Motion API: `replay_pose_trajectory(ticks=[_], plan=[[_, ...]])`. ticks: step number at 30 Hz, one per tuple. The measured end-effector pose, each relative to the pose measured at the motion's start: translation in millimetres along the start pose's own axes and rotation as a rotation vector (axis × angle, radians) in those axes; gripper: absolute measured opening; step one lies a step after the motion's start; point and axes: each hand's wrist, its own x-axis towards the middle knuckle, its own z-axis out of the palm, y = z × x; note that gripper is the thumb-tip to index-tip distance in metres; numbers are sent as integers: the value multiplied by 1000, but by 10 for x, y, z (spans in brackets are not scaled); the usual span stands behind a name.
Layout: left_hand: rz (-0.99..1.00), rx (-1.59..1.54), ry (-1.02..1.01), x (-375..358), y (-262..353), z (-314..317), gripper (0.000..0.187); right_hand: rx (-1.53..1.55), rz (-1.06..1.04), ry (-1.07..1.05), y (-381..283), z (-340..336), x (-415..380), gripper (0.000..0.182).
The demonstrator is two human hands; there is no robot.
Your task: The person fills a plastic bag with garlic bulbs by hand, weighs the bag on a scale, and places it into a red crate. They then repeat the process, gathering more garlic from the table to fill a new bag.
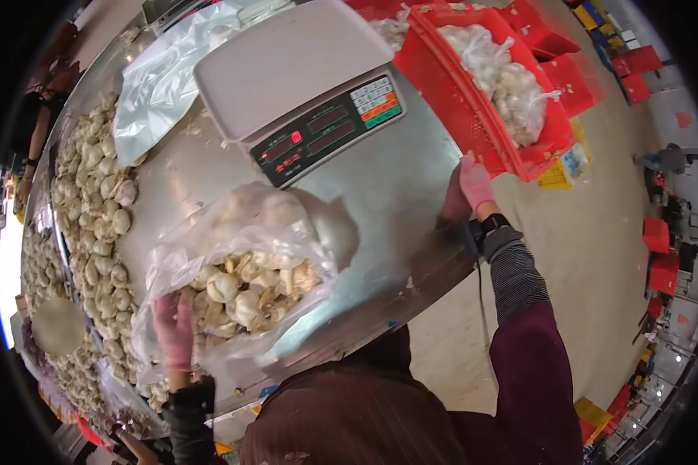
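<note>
A clear plastic bag (159, 267) lies with its mouth spread on the metal table, holding many garlic bulbs (247, 306). At the bag's left rim is my left hand (174, 329) in a pink glove, its fingers closed on the plastic and slightly blurred. Far to the right, my right hand (475, 184), also pink-gloved, grips the near corner of a red crate (473, 116). Inside that crate sit several knotted clear bags of garlic (516, 101). My right fingertips are partly hidden against the crate's edge.
A digital scale (295, 70) with a wide pan stands on the metal table (395, 201). Loose garlic (93, 209) is heaped along the left side. Empty plastic bags (171, 85) lie beside the scale. More red crates (570, 81) stand beyond, and a dark cable (481, 287) hangs at the table edge.
</note>
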Motion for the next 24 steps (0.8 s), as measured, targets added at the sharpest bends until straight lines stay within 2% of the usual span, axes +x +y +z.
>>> replay_pose_trajectory(ticks=[1,2,3,4,5,7,8,9,10,11,13,14,16,17,18,19,20,21,22,23,24], plan=[[-64,197,-20,-56,300,182,28,-28,21,-4,0,67,-31,73],[90,264,44,-96,230,393,33,-28,-19,-13,-28,34,-97,73],[223,645,-75,3,598,591,41,-16,-67,-18,-16,24,-80,74],[412,753,-24,33,570,851,48,-2,-165,52,236,267,109,73],[163,689,-91,22,841,1049,53,11,-73,8,174,189,80,73],[75,613,-236,4,1091,1166,58,-10,-29,-10,157,156,109,74],[236,709,-257,-78,1145,1163,54,5,-58,-24,128,162,132,74],[402,801,-283,-167,1175,1135,51,30,24,-30,98,151,134,73],[476,804,-235,-280,1183,1088,51,53,111,-31,85,138,131,72],[475,811,-215,-357,1155,988,51,63,94,-27,39,87,80,72],[510,826,-421,-452,1033,678,52,115,-61,9,-45,-62,-61,67],[496,930,-424,-476,977,502,54,230,-116,103,-205,-206,-265,55],[302,955,-407,-380,678,145,53,321,-187,203,-377,-444,-744,49],[393,824,-170,-310,422,-31,50,403,-245,297,-424,-506,-1025,43],[296,880,-149,-229,382,-244,43,339,-305,373,-435,-491,-1336,38],[259,818,-276,-34,161,-413,34,258,-347,463,-432,-473,-1631,34],[-179,1164,-462,175,54,-425,27,140,-475,525,-508,-468,-1939,33],[356,877,-126,227,-113,-352,25,229,-509,475,-628,-456,-2206,30],[170,328,-146,321,-247,-216,30,227,-528,295,-766,-623,-2425,30],[11,-82,-110,337,-366,-8,36,275,-554,122,-816,-617,-2554,30],[386,724,-214,327,204,101,38,403,-562,136,-833,-570,-2661,30]])
